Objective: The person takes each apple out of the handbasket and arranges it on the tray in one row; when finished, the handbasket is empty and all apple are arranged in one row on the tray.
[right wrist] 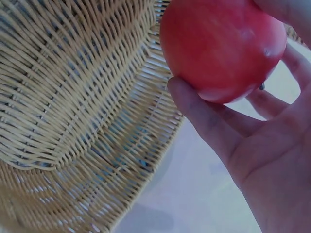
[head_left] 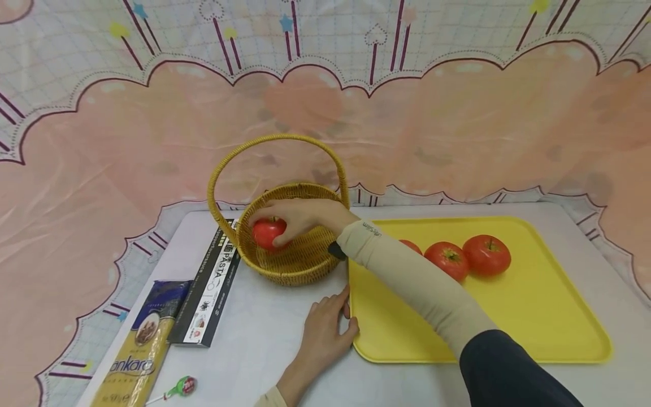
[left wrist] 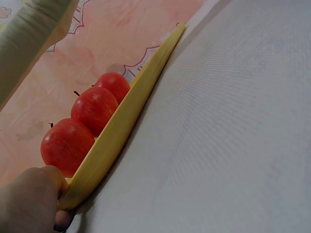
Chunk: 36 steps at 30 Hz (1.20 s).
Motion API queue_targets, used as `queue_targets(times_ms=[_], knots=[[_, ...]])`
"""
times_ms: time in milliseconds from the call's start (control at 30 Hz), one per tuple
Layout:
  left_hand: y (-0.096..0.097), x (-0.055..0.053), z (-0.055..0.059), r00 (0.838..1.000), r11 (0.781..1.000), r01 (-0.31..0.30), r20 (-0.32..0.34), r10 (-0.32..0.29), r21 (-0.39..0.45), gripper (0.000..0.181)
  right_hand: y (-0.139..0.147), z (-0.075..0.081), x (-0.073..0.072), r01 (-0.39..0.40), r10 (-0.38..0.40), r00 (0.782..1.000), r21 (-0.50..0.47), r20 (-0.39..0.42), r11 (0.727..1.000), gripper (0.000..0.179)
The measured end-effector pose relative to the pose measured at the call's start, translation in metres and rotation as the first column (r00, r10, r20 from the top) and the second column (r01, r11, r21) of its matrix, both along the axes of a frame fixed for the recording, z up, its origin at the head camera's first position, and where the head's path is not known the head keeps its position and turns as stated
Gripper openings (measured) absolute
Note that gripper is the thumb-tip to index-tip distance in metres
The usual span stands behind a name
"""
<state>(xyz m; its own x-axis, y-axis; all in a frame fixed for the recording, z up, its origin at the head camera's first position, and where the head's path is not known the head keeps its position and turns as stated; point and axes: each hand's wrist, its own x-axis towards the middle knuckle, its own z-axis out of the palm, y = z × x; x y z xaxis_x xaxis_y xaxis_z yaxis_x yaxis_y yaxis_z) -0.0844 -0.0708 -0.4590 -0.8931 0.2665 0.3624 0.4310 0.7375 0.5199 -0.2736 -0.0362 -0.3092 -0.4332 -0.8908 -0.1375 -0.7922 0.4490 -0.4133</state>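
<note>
Fingers of my right hand (head_left: 292,217) grip a red apple (head_left: 268,233) inside the woven basket (head_left: 290,278), near its left wall. Close up in the right wrist view, the apple (right wrist: 221,48) sits between thumb and fingers beside the wicker. My left hand (head_left: 325,328) pinches the left edge of the yellow tray (head_left: 534,322), thumb above the rim in the left wrist view. Three more red apples lie on the tray: one at the right (head_left: 486,255), one beside it (head_left: 447,260), and a third (head_left: 411,246) partly behind my right sleeve.
Left of the basket lie a black pasta box (head_left: 205,294) and a yellow-and-blue pasta packet (head_left: 142,345). A green-wrapped lollipop (head_left: 184,386) is near the front edge. The basket's tall handle (head_left: 277,137) arches over its opening. A patterned cloth (head_left: 407,135) hangs behind the table.
</note>
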Motion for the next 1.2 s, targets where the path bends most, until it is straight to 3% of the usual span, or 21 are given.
queue_targets(times_ms=[533, 867, 1200], knots=[[0.000, -0.001, 0.000, 1.000, 1.000, -0.005, -0.004, 0.005, 0.002, 0.055, 0.030, 0.002, 0.008, 0.050, -0.049, 0.999, -0.105, 0.010, 0.993, 0.061], [-0.002, 0.001, -0.001, 1.000, 1.000, -0.009, 0.005, 0.009, 0.000, 0.054, 0.045, 0.003, 0.020, 0.082, -0.083, 0.997, -0.171, 0.000, 0.982, 0.059], [-0.001, 0.001, 0.000, 1.000, 1.000, -0.004, 0.004, 0.004, -0.010, 0.054, 0.062, 0.005, 0.028, 0.074, -0.097, 0.992, -0.247, -0.085, 0.966, 0.060]])
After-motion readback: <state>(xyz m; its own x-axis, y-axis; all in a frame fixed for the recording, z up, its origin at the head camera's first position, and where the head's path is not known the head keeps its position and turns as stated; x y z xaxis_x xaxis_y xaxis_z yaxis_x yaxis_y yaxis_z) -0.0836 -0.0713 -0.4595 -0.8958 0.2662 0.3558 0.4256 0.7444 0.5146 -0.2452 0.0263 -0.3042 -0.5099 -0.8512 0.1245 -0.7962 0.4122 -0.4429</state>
